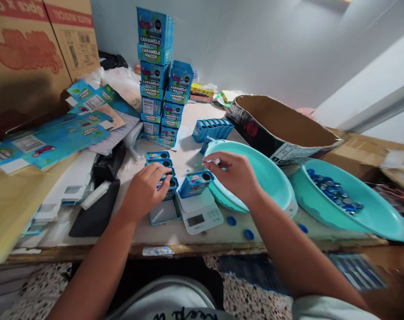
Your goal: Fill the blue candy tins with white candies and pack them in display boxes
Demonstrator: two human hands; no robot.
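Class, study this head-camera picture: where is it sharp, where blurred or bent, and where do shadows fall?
Head view: the stacked blue candy boxes and white digital scale are fairly sharp; the lower right edge smears; the turquoise plastic basin of blue caps stretches with wide-angle distortion; shadow darkens the brown cardboard carton.

back: we see a tall stack of blue candy cartons (157, 75)
right: our turquoise plastic basin of blue caps (372, 213)
left: brown cardboard box (28, 58)

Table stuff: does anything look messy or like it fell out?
Yes. Three blue caps lie loose on the table by the scale, outside the bowl of caps. The tall stack of boxes also sits unevenly.
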